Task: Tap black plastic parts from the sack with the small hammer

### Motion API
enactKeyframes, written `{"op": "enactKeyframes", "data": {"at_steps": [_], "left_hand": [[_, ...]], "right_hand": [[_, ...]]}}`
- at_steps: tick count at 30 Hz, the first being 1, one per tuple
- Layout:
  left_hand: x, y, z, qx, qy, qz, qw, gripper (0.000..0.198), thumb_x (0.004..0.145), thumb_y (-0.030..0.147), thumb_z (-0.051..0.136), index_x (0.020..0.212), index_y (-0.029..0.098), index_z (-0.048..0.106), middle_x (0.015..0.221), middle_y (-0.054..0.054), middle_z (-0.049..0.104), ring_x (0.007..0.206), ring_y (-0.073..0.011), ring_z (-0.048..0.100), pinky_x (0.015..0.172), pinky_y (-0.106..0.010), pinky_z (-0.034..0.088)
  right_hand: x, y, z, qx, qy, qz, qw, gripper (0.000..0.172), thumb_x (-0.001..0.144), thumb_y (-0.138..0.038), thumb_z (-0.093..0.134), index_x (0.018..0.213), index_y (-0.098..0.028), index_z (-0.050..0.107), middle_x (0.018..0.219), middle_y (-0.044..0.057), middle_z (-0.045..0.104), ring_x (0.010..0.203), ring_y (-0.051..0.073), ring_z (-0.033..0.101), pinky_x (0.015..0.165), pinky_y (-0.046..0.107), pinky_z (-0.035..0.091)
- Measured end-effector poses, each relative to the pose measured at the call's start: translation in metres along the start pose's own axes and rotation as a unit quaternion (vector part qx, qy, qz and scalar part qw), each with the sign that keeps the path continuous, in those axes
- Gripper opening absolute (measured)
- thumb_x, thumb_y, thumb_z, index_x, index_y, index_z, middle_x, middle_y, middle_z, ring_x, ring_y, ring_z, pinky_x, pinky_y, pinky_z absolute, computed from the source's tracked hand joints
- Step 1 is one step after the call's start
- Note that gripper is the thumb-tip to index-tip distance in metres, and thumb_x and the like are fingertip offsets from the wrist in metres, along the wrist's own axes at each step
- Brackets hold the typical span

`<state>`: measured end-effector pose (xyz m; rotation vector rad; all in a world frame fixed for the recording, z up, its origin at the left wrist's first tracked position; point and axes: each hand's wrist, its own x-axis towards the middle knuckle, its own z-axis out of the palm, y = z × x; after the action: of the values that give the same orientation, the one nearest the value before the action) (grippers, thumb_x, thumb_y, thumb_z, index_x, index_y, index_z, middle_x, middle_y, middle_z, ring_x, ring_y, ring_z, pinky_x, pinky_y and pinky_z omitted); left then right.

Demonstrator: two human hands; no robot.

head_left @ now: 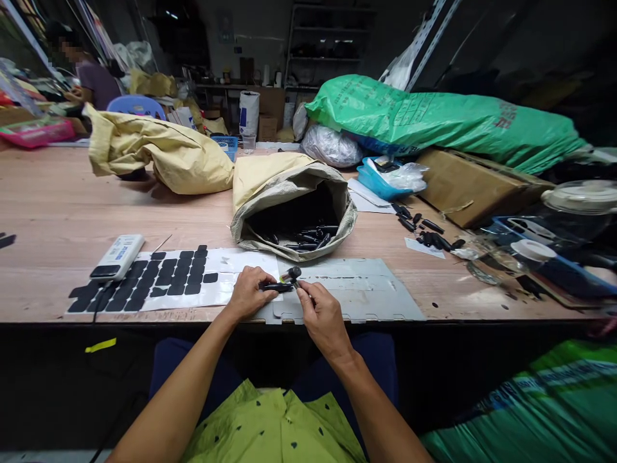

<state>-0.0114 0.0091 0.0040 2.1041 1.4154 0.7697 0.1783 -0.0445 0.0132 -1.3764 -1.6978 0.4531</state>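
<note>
My left hand [249,291] and my right hand [322,313] meet at the front edge of the wooden table [58,212]. Both are closed on a small black plastic part [284,283] with a rounded end, held just above a grey sheet [357,292]. To the left lies a white backing sheet with several black adhesive pads [164,280]. Right behind my hands an open woven sack [294,206] holds several more black parts [311,236].
A white remote-like device [118,256] lies on the pad sheet. Loose black parts [427,233] lie at the right, near a cardboard box [475,183], a green sack [448,119] and a blue tray [383,180]. A yellow sack [154,151] lies back left. Another person [89,74] sits far left.
</note>
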Motion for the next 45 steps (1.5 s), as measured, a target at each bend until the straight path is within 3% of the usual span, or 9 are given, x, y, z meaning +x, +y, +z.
{"op": "enactKeyframes", "data": {"at_steps": [7,11,17,21,28,32,36,45], "left_hand": [[0.0,-0.001,0.001,0.004,-0.005,-0.009,1.0,0.012,0.075,0.024,0.073,0.086,0.021,0.074,0.082,-0.002,0.064,0.089,-0.0213,0.051,0.082,-0.035,0.04],[0.0,0.0,0.002,0.001,-0.003,-0.011,1.0,0.011,0.076,0.023,0.072,0.087,0.022,0.075,0.081,-0.002,0.065,0.087,-0.0204,0.051,0.082,-0.035,0.04],[-0.001,0.001,0.002,-0.007,0.006,-0.01,1.0,0.013,0.074,0.023,0.072,0.087,0.023,0.076,0.08,-0.002,0.065,0.088,-0.021,0.051,0.082,-0.035,0.04],[-0.001,0.001,0.002,-0.009,0.005,-0.019,1.0,0.014,0.074,0.024,0.073,0.088,0.023,0.076,0.081,-0.002,0.066,0.089,-0.0213,0.051,0.083,-0.036,0.041],[-0.002,0.004,0.0,-0.008,0.005,-0.015,1.0,0.013,0.074,0.02,0.073,0.087,0.022,0.075,0.079,-0.002,0.065,0.089,-0.0222,0.051,0.082,-0.036,0.042],[-0.002,0.004,-0.002,-0.002,0.001,-0.008,1.0,0.012,0.074,0.021,0.071,0.087,0.022,0.073,0.079,-0.002,0.065,0.088,-0.0224,0.051,0.081,-0.036,0.042],[-0.003,0.005,-0.003,0.0,-0.013,-0.001,1.0,0.012,0.074,0.023,0.072,0.086,0.022,0.073,0.079,-0.002,0.065,0.089,-0.0229,0.052,0.08,-0.037,0.041],[-0.007,0.012,-0.01,0.014,-0.066,0.02,0.998,0.014,0.07,0.022,0.077,0.083,0.023,0.073,0.09,-0.003,0.063,0.093,-0.0235,0.05,0.086,-0.039,0.04]], "right_hand": [[-0.008,-0.017,0.01,-0.081,-0.022,-0.044,0.995,0.032,0.1,-0.029,0.038,0.118,-0.019,0.063,0.096,0.008,0.065,0.09,0.018,0.063,0.083,0.03,0.05],[-0.009,-0.016,0.014,-0.128,-0.041,-0.042,0.99,0.033,0.1,-0.027,0.036,0.116,-0.019,0.064,0.093,0.008,0.064,0.086,0.018,0.062,0.08,0.028,0.049],[-0.007,-0.013,0.006,-0.129,0.003,-0.041,0.991,0.032,0.101,-0.029,0.038,0.118,-0.018,0.063,0.097,0.008,0.065,0.09,0.018,0.063,0.083,0.029,0.049],[-0.01,-0.01,0.005,-0.15,-0.019,-0.03,0.988,0.032,0.1,-0.027,0.039,0.117,-0.018,0.064,0.095,0.008,0.065,0.087,0.018,0.063,0.081,0.028,0.049],[0.001,0.01,-0.003,-0.169,0.025,-0.018,0.985,0.03,0.098,-0.029,0.042,0.115,-0.02,0.066,0.097,0.006,0.066,0.087,0.017,0.062,0.076,0.027,0.046],[0.015,0.032,-0.009,-0.269,0.03,-0.025,0.962,0.028,0.096,-0.026,0.046,0.112,-0.022,0.069,0.092,0.004,0.065,0.079,0.016,0.057,0.067,0.027,0.04],[0.021,0.05,-0.009,-0.337,0.015,-0.074,0.938,0.025,0.094,-0.024,0.052,0.11,-0.022,0.07,0.086,0.005,0.063,0.083,0.019,0.051,0.072,0.03,0.036],[0.019,0.053,-0.003,-0.342,0.025,-0.054,0.938,0.024,0.094,-0.027,0.053,0.112,-0.024,0.068,0.09,0.004,0.062,0.083,0.019,0.048,0.075,0.03,0.034]]}}
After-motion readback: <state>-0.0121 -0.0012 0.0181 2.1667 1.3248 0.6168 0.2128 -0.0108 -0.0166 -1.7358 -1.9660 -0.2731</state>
